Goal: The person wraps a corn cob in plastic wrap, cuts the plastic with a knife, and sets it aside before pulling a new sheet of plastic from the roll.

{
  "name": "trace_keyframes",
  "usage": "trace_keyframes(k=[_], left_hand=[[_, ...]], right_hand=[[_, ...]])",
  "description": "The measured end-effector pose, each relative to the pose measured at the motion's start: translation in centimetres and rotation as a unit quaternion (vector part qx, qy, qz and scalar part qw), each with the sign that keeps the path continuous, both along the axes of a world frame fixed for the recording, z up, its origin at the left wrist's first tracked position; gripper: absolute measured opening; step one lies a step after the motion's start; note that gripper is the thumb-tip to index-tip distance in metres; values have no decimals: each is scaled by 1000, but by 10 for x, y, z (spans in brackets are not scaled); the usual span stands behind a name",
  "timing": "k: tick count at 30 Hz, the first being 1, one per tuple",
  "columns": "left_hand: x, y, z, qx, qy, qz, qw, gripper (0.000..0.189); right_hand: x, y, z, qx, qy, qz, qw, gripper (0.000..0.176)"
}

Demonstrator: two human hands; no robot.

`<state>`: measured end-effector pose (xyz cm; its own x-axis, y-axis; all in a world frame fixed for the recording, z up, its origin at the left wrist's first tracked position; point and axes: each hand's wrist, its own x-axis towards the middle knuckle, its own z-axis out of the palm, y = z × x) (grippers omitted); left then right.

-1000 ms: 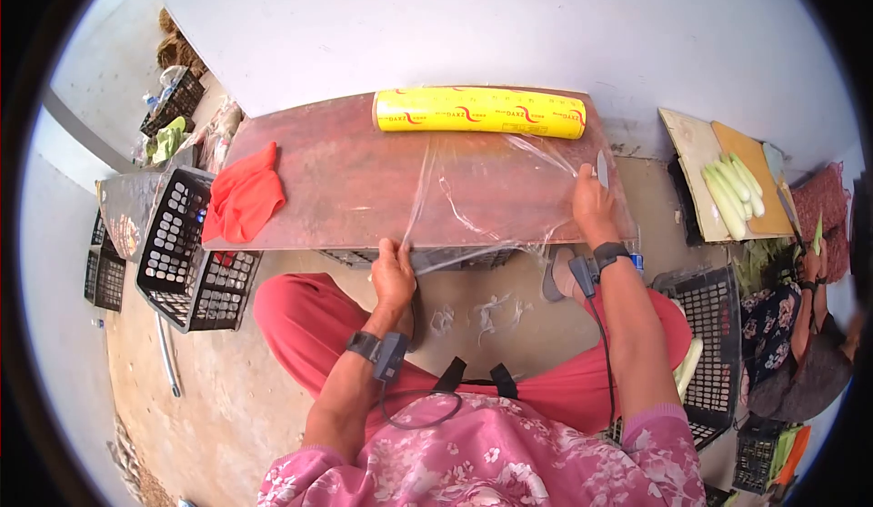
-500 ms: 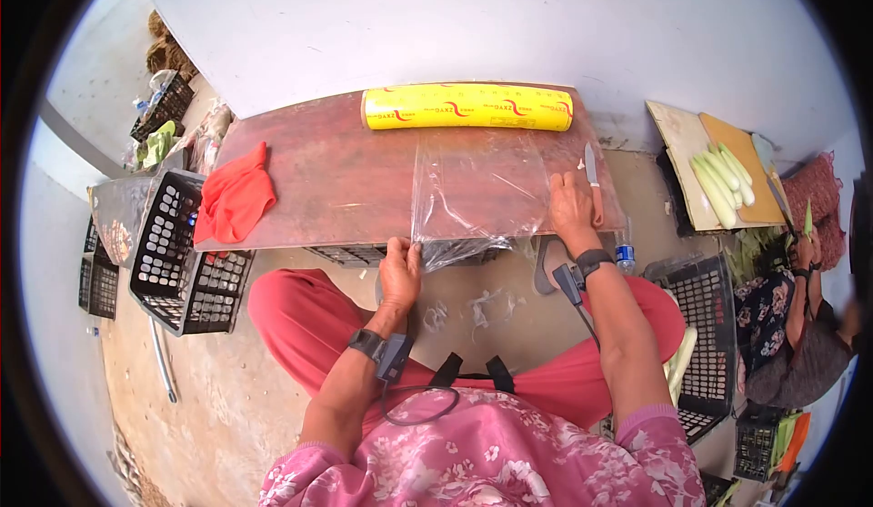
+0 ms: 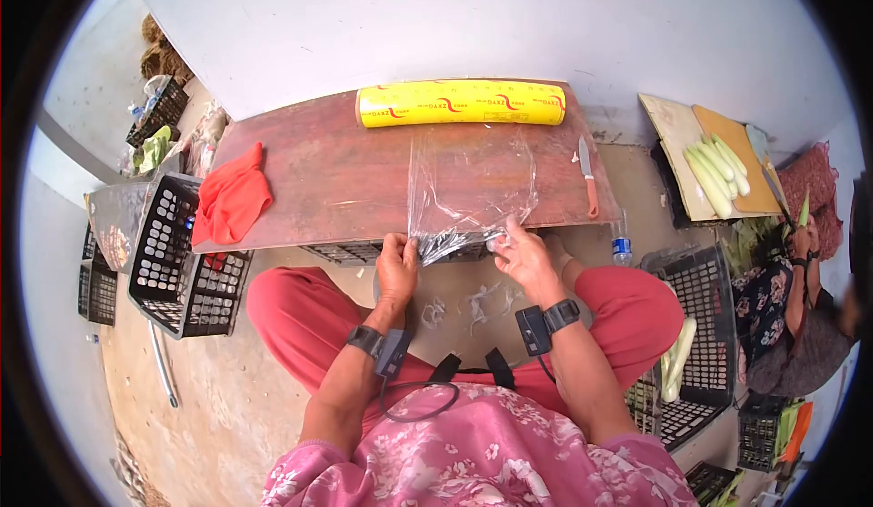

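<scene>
A sheet of clear plastic wrap (image 3: 468, 175) runs from the yellow printed roll (image 3: 462, 104) at the back of the reddish-brown table (image 3: 318, 175) down over its front edge. My left hand (image 3: 398, 266) pinches the sheet's left front corner at the edge. At the right front corner, my right hand (image 3: 525, 257) grips the film between thumb and fingers. Between the hands the film hangs crinkled past the edge. To the right lies a knife (image 3: 587, 180) with an orange handle. A red cloth (image 3: 233, 196) is crumpled on the table's left end.
Black crates (image 3: 173, 252) stand left of the table. On the right, another crate (image 3: 696, 343) holds pale vegetables, and a board (image 3: 673, 157) carries more long pale-green ones. A bottle (image 3: 621, 250) stands by the table's right corner. A co-worker's hands (image 3: 805, 239) hold a green vegetable at far right.
My right hand has moved left and toward me from beside the knife to the film's right front corner. The left hand keeps its hold almost in place.
</scene>
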<state>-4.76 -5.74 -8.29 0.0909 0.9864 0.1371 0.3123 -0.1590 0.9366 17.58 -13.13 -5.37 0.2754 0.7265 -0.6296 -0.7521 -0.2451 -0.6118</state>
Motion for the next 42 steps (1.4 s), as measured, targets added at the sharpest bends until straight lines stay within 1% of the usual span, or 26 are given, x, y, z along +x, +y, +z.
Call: trace_keyframes(k=[4, 7, 10, 11, 14, 15, 16, 18, 20, 21, 22, 24, 26, 27, 28, 30, 31, 33, 34, 36, 37, 38, 40, 42], left_hand=[[-4, 1, 4, 5, 3, 4, 1000, 16], [-8, 6, 1, -25, -56, 13, 998, 15], [-11, 12, -1, -11, -71, 29, 997, 14], [-10, 13, -2, 0, -66, 39, 997, 14], [-10, 15, 3, 27, -47, 70, 996, 14], [-10, 16, 9, 31, -39, 80, 996, 14], [-11, 17, 13, 34, -31, 89, 995, 15], [-13, 24, 7, 19, -40, 110, 993, 15], [-16, 27, 1, 11, -47, 129, 991, 15], [-16, 26, 6, 10, -49, 136, 989, 15], [-16, 25, 10, 9, -51, 142, 988, 15], [-16, 25, 14, 31, -14, 138, 990, 16], [-14, 24, 18, 52, 12, 128, 990, 16], [-12, 24, 20, 63, 18, 126, 990, 16], [-12, 22, 20, 71, 27, 127, 989, 16], [-12, 19, 13, 36, -37, 103, 993, 17], [-11, 19, 12, 22, -70, 88, 993, 17], [-2, 14, 19, -55, -158, 64, 984, 16], [0, 10, 26, -95, -201, 53, 974, 16], [-2, 13, 25, -123, -235, 40, 963, 12], [-6, 17, 21, -137, -250, 33, 958, 11], [-9, 20, 16, -152, -264, 26, 952, 10], [-6, 15, 27, -175, -270, 5, 947, 9], [-3, 12, 35, -201, -271, -16, 941, 8]], right_hand=[[3, -2, -7, 57, -19, 74, 995, 21], [20, -15, -3, 37, -30, 142, 989, 16], [33, -24, 6, 36, -56, 182, 981, 14], [34, -26, 8, 31, -110, 165, 980, 18], [44, -34, 0, 63, -184, 84, 977, 16], [47, -38, -1, 57, -197, 56, 977, 15], [48, -42, -3, 46, -189, 25, 981, 14], [46, -50, -6, 24, -174, -37, 984, 12], [40, -56, -5, 54, -171, -56, 982, 11], [38, -58, -3, 68, -170, -67, 981, 10], [38, -57, -2, 68, -191, -72, 977, 10], [37, -59, -2, 63, -230, -84, 968, 9], [41, -66, -15, 32, -185, -82, 979, 10], [41, -63, -11, 20, -165, -79, 983, 10], [42, -59, -8, 40, -151, -90, 984, 9], [34, -56, -5, 72, -116, -111, 984, 9], [30, -52, -6, 81, -65, -134, 986, 8], [27, -43, -7, 103, 31, -179, 978, 7], [26, -42, -10, 101, 31, -175, 979, 7], [21, -38, -18, 98, 33, -169, 980, 8], [19, -36, -22, 93, -30, -146, 984, 8], [18, -34, -26, 79, -52, -139, 986, 9], [13, -29, -26, 53, -97, -124, 986, 11], [11, -27, -21, 116, -37, -100, 987, 15]])
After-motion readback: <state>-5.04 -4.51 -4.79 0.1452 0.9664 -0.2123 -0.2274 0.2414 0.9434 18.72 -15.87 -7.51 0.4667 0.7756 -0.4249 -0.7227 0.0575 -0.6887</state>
